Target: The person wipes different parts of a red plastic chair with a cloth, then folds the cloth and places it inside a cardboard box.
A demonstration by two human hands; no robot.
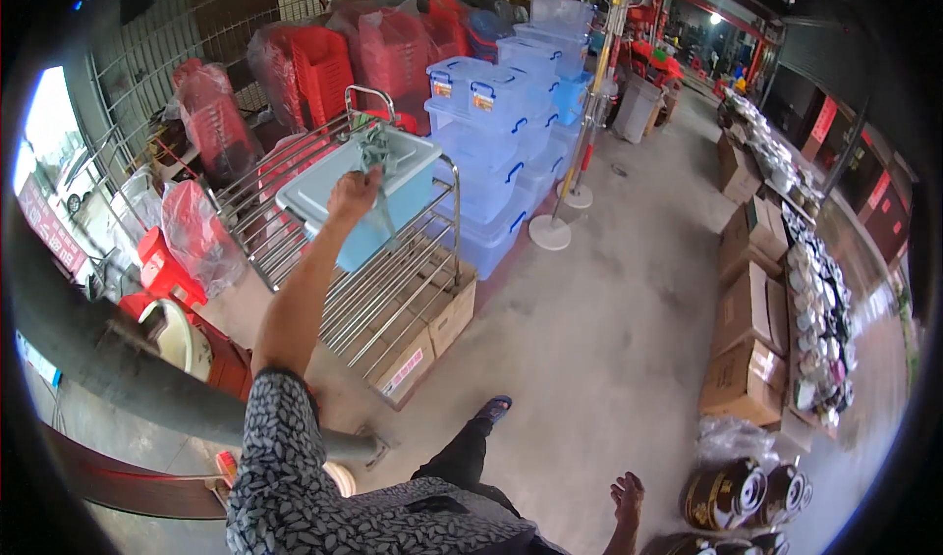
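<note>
My left hand [356, 197] reaches out over a light blue plastic storage box [378, 229] with a pale grey-blue lid [314, 196]. Its fingers are closed on a crumpled grey-green cloth [373, 149], part of which hangs down past the lid's edge. The box sits on a shiny metal rack [368, 309] made of parallel bars, with a curved handle at its far end. Low at my right side hangs my right hand [627, 496], its fingers loosely apart and nothing in them.
Clear blue-handled storage boxes [481, 142] are stacked beyond the rack. Cardboard boxes [447, 319] lie under it. Wrapped red plastic chairs [324, 74] stand behind. A pole on a round white base [550, 233] stands ahead. Cartons [744, 383] and dark jars [725, 494] line the right.
</note>
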